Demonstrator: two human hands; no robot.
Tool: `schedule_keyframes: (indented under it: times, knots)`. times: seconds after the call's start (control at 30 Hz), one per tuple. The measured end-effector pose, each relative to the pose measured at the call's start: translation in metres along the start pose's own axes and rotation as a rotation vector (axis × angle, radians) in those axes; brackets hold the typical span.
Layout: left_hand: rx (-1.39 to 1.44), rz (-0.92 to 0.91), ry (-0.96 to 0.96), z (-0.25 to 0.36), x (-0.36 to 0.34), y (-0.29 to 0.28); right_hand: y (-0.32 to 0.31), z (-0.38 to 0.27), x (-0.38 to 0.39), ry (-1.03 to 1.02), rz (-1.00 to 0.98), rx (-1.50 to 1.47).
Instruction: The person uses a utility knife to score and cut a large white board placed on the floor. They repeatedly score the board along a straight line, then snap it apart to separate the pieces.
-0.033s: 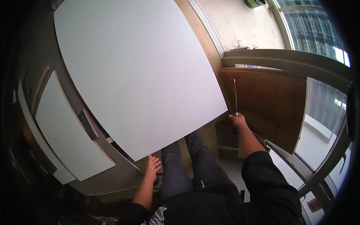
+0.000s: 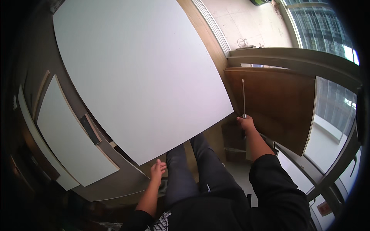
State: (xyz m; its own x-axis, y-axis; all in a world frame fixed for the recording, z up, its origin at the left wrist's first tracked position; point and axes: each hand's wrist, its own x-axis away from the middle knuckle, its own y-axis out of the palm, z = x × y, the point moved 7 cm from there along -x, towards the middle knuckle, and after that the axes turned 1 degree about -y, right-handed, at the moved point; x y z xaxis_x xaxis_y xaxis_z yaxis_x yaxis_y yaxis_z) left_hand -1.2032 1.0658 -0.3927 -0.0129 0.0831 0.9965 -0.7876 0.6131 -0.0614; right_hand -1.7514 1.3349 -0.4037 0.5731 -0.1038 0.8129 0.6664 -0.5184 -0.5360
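A large white board [image 2: 142, 73] fills the upper middle, its near edge just above my legs. My left hand [image 2: 158, 169] is open and empty just below that edge at lower middle, its fingers loosely bent. My right hand [image 2: 246, 125] grips a long, thin screwdriver [image 2: 243, 96], shaft pointing away from me, beside the board's near right corner. A brown wooden panel [image 2: 277, 104] lies behind and right of the screwdriver.
Narrower white boards [image 2: 73, 134] and a dark strip [image 2: 88, 127] lie at left. A metal window frame [image 2: 293, 56] runs along the right, with glazing [image 2: 327, 100] beside it. A pale tiled floor [image 2: 243, 23] with a dark green bucket lies at top right.
The fingers of my left hand have curled slightly. My right hand and the screwdriver have shifted very slightly up and right in the picture.
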Motion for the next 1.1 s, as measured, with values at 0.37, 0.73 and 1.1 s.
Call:
schedule_keyframes:
  times: [0.37, 0.73, 1.1]
  knots:
    - [-1.357, 0.551, 1.595, 0.436, -0.004, 0.121, 0.000, 0.052, 0.041, -0.109, -0.086, 0.136]
    - [-1.575, 0.496, 1.753, 0.520, -0.023, 0.384, 0.013, 0.181, 0.098, 0.265, -0.028, -0.183]
    - [-1.358, -1.026, 1.837, 0.190, 0.039, 0.428, 0.011, 0.182, 0.113, 0.421, -0.023, -0.309]
